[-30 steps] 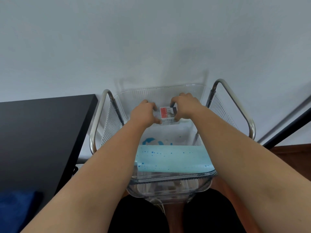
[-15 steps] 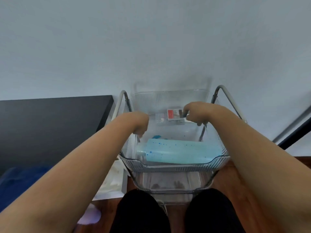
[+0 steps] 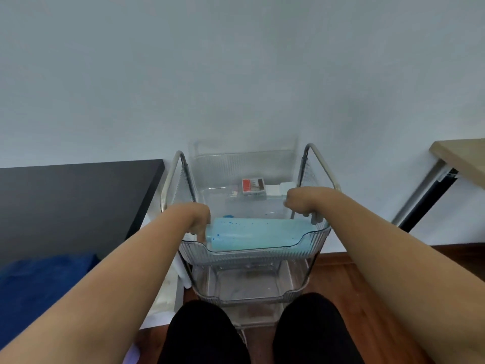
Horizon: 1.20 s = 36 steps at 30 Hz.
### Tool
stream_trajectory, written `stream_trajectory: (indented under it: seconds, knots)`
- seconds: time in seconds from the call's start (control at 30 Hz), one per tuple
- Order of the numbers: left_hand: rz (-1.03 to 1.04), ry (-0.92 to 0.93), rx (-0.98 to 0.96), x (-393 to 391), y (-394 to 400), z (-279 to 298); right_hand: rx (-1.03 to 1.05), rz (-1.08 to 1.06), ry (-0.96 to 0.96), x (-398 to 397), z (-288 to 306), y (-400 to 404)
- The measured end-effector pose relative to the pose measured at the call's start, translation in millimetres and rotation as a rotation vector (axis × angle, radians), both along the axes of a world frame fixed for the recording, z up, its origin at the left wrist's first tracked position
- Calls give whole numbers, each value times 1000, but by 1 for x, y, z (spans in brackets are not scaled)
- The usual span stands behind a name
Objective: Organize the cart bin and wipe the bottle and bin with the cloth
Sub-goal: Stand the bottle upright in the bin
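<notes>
Both hands, left (image 3: 200, 219) and right (image 3: 299, 203), grip the clear bin's (image 3: 252, 254) side rims; the pale-blue bottle (image 3: 254, 233) lies crosswise inside, narrower end leftward.

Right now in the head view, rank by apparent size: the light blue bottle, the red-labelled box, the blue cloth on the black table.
1. blue cloth, though it lies nearer the camera and partly hidden
2. light blue bottle
3. red-labelled box

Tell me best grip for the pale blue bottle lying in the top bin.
Probably grip the blue bottle across its mid-body, coming from above. It lies on its side along the bin's front wall, so the long cylindrical flank faces up through the open top, while both ends sit close to the bin's sides.
</notes>
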<state>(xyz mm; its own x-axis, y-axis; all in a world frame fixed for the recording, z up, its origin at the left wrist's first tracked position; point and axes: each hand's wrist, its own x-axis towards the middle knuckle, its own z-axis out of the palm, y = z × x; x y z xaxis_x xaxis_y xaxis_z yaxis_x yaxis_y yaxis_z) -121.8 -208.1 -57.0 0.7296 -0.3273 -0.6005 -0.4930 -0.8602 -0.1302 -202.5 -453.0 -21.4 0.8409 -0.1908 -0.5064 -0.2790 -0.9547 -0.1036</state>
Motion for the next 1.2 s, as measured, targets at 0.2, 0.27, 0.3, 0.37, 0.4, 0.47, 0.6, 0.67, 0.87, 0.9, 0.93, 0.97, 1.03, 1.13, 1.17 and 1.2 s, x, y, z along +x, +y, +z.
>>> stream_trajectory:
  seconds: [0.2, 0.27, 0.3, 0.37, 0.4, 0.47, 0.6, 0.67, 0.87, 0.9, 0.93, 0.97, 1.03, 1.13, 1.17, 1.2]
  knots:
    - [-16, -1, 23, -5, 1, 4, 53, -72, -46, 0, -12, -6]
    - [-35, -27, 20, -4, 1, 18, 82, -105, -60, 0, -10, -8]
    - [-39, -46, 0, -2, 2, 28, 98, -122, -68, -1, -9, -7]
    - [-55, -94, -64, 1, 2, 50, 140, -174, -92, -1, -8, -6]
    - [-69, -115, -96, 2, 2, 63, 163, -203, -102, -1, -7, -4]
    - [-91, -145, -176, 5, 1, 86, 227, -201, -143, -1, -3, 1]
    - [-105, -159, -370, 8, -2, 121, 668, -140, -203, -2, 4, 7]
    - [-87, -129, -477, 9, -1, 132, 854, -95, -158, -6, 10, 10]
    - [-145, -165, -623, 1, -1, 155, 1018, -75, -240, -13, 17, 17]
    - [-177, -199, -612, -2, -2, 158, 1051, -90, -252, -14, 16, 17]
    - [-220, -236, -592, -5, -6, 161, 1083, -107, -269, -16, 15, 19]
    - [-272, -272, -564, -8, -9, 164, 1111, -125, -289, -17, 13, 21]
    - [-378, -319, -499, -14, -19, 167, 1156, -160, -324, -18, 9, 25]
    - [-448, -354, -427, -17, -29, 168, 1200, -177, -378, -21, 0, 31]
    - [-448, -359, -420, -17, -30, 169, 1202, -177, -396, -22, -3, 33]
    - [-444, -360, -417, -16, -30, 169, 1200, -177, -410, -23, -4, 34]
